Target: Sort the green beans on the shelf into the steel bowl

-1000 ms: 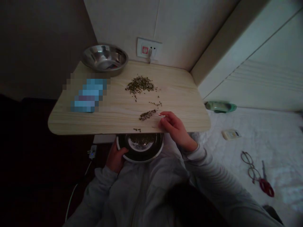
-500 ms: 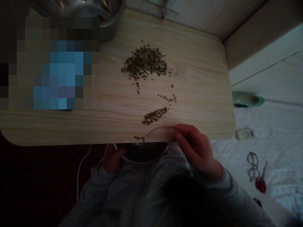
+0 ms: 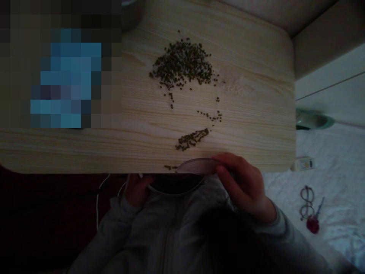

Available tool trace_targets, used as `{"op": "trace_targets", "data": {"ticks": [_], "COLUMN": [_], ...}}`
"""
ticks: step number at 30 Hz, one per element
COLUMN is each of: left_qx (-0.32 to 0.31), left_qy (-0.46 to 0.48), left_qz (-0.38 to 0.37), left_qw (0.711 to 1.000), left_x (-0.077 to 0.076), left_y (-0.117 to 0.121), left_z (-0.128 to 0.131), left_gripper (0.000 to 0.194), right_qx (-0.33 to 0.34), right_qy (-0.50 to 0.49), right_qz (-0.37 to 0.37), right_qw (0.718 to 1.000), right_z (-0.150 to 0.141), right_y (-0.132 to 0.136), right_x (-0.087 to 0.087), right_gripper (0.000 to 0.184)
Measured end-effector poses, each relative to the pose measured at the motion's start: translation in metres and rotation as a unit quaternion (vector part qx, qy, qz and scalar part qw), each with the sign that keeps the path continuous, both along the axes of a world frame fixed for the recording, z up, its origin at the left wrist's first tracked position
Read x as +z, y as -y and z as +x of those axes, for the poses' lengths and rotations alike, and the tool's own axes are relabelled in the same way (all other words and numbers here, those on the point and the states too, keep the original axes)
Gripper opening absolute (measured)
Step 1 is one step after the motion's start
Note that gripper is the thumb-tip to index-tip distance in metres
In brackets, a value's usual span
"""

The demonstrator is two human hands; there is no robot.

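My right hand [image 3: 242, 182] pinches a thin, clear round lid-like disc [image 3: 196, 166] at the table's near edge, its rim against the wood. Just left of the disc are a few small dark-green beans [image 3: 169, 167], and a short band of the same beans [image 3: 192, 139] lies beyond it. Below the edge, my left hand [image 3: 138, 189] grips the left side of a dark bowl [image 3: 176, 185] with a pale rim. The tabletop hides part of the bowl, and its contents are too dark to make out. A larger bean pile [image 3: 184, 62] spreads farther back.
The wooden table [image 3: 256, 125] has rounded corners. A metal bowl [image 3: 132, 15] stands at the back left, beside a blurred-out patch. To the right, a white quilted surface holds a pale box-like object [image 3: 304, 164], scissors [image 3: 307, 201] and a green item [image 3: 315, 118]. A white cord [image 3: 97, 201] hangs at left.
The view has shifted, so the metal bowl shows less. The disc in my right hand sits slightly closer to the table edge. My left hand keeps its hold on the bowl.
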State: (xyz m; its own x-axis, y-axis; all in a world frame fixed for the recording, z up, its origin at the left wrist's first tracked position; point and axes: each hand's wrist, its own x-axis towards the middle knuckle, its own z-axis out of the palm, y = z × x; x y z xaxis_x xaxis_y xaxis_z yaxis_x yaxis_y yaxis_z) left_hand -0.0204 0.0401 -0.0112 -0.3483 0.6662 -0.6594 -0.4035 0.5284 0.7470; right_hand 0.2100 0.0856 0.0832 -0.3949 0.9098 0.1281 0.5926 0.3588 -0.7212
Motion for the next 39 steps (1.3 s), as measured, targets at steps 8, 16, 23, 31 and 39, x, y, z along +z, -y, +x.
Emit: {"op": "trace_targets", "data": {"ticks": [8, 16, 23, 31, 39], "left_qx": [-0.042, -0.067, -0.087, -0.097, -0.085], "left_qy": [-0.057, -0.066, -0.120, -0.125, -0.122], "left_qz": [0.017, -0.022, -0.001, -0.011, -0.037], "left_qw": [0.997, 0.995, 0.989, 0.987, 0.988], "left_x": [0.009, 0.010, 0.029, 0.023, 0.020], "left_y": [0.003, 0.022, 0.020, 0.027, 0.029], "left_z": [0.002, -0.005, -0.005, -0.008, -0.010], "left_gripper": [0.042, 0.020, 0.012, 0.027, 0.038], "right_qx": [0.016, -0.010, 0.043, 0.044, 0.020], "right_qy": [0.004, 0.002, 0.003, 0.014, 0.009], "right_qz": [0.005, 0.016, 0.040, 0.064, 0.071], "right_qw": [1.000, 1.000, 0.998, 0.997, 0.997], "right_z": [-0.002, -0.003, -0.007, -0.010, -0.015], "right_y": [0.000, 0.000, 0.001, 0.002, 0.001], "right_x": [0.000, -0.001, 0.001, 0.001, 0.001], "right_gripper": [0.033, 0.032, 0.026, 0.026, 0.028]}}
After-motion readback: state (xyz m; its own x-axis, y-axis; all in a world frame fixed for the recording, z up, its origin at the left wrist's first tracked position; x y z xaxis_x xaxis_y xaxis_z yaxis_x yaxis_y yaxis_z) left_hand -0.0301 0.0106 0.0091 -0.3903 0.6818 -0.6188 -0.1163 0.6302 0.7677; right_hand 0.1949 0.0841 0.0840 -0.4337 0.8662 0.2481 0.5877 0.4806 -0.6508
